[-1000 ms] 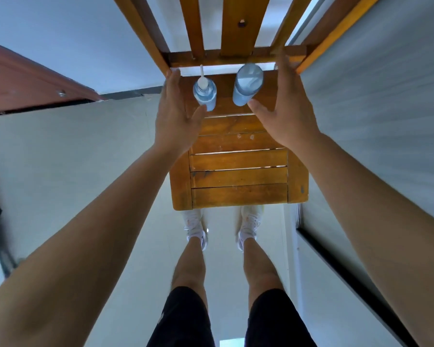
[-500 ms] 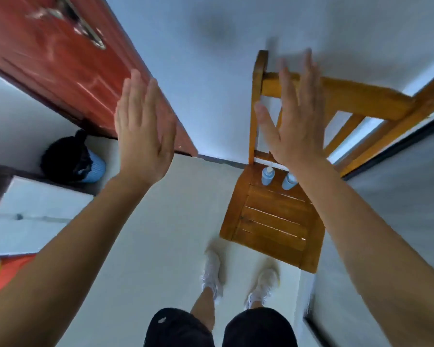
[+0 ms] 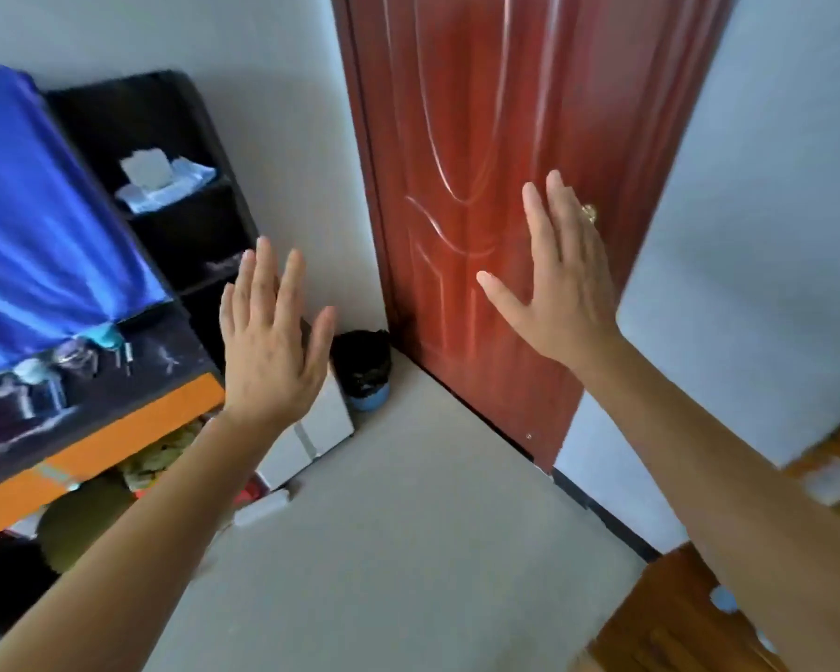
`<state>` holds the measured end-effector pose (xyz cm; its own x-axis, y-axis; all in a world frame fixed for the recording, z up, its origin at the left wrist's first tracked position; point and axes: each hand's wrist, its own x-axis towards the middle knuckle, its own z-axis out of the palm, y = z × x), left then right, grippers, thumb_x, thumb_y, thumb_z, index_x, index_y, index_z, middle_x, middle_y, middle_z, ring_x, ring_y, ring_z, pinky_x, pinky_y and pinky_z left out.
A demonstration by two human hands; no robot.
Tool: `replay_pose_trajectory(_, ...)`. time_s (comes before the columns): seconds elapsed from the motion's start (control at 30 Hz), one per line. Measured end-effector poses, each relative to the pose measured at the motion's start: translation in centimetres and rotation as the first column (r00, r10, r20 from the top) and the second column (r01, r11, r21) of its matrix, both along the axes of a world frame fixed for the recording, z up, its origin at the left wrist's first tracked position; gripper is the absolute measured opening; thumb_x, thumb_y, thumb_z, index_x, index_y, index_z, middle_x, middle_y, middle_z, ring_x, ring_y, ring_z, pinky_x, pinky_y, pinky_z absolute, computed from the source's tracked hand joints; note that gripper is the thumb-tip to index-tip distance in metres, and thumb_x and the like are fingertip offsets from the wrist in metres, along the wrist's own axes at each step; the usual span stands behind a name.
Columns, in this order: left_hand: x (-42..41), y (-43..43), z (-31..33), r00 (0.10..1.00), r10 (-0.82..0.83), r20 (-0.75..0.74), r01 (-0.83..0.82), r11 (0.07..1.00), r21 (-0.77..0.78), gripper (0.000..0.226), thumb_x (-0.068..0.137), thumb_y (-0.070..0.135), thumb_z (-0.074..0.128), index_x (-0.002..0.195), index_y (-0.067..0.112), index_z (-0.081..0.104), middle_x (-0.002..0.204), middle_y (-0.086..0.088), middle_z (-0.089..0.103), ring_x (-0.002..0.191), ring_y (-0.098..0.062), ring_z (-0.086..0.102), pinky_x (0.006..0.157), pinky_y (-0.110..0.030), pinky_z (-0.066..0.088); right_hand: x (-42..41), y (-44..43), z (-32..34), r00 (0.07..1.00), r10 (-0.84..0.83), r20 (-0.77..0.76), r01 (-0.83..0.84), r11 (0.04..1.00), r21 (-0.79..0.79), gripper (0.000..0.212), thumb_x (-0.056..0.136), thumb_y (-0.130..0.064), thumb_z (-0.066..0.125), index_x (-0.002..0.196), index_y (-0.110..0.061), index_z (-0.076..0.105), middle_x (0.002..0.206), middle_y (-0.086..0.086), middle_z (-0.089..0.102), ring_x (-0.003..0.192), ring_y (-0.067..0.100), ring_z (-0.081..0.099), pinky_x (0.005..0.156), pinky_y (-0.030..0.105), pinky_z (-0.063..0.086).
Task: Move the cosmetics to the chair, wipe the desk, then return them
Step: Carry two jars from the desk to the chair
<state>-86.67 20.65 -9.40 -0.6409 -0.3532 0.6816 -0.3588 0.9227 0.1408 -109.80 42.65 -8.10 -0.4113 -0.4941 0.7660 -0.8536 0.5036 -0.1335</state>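
Both hands are raised, palms forward, fingers straight and spread, and neither holds anything. Left hand (image 3: 272, 346) is up in front of the table's right end. Right hand (image 3: 563, 288) is up in front of the one red door (image 3: 481, 162), its fingertips near the brass handle (image 3: 588, 213); whether it touches the door cannot be told.

One wooden chair (image 3: 660, 628) shows at the lower right, mostly hidden by the right forearm. On its seat one pale blue bottle (image 3: 724, 599) peeks out just beside that forearm.

At the left, the table (image 3: 93, 453) has a dark top and an orange front edge. One blue cloth (image 3: 44, 211) covers its back part. Several small items (image 3: 71, 356) lie on the bare strip between the cloth's hem and the front edge, too blurred to count, and their labels cannot be read.

One black shelf (image 3: 190, 225) stands at the table's far right corner, with one white tissue pack (image 3: 149, 174) on an upper level. On the floor (image 3: 408, 550) beside the table's right end are one white box (image 3: 311, 429) and, in the corner by the door, one blue bin (image 3: 364, 375) lined with a black bag.
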Motion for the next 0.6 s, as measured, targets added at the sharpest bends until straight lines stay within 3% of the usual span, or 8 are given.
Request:
replay_pose_trajectory(0.27, 22.2, -20.4, -1.4, 0.905, 0.405, 0.128, -0.419, 0.901, 0.109, 0.064, 0.099, 0.047, 0.035, 0.152, 0.011, 0.029, 0.162, -0.015, 0.019, 0.149, -0.033, 0.017, 0.114, -0.061, 0.023, 15.7, -29.2, -4.1, 0.917, 0.371, 0.145, -0.39, 0.91, 0.14, 0.083, 0.098, -0.06, 0.045, 0.16, -0.018, 0.009, 0.166, 0.018, 0.01, 0.151, 0.035, 0.019, 0.119, 0.051, 0.028)
replay_pose_trajectory(0.6, 26.7, -33.7, -6.3, 0.79, 0.567, 0.234, -0.612, 0.756, 0.234, 0.068, 0.098, 0.052, 0.03, 0.156, 0.016, 0.022, 0.164, -0.009, 0.013, 0.151, -0.027, 0.011, 0.119, -0.053, 0.017, 20.5, -49.6, -9.6, 0.781, 0.552, 0.294, -0.621, 0.735, 0.27, 0.08, 0.097, -0.06, 0.041, 0.16, -0.018, 0.016, 0.164, 0.018, 0.019, 0.148, 0.033, 0.028, 0.117, 0.047, 0.033)
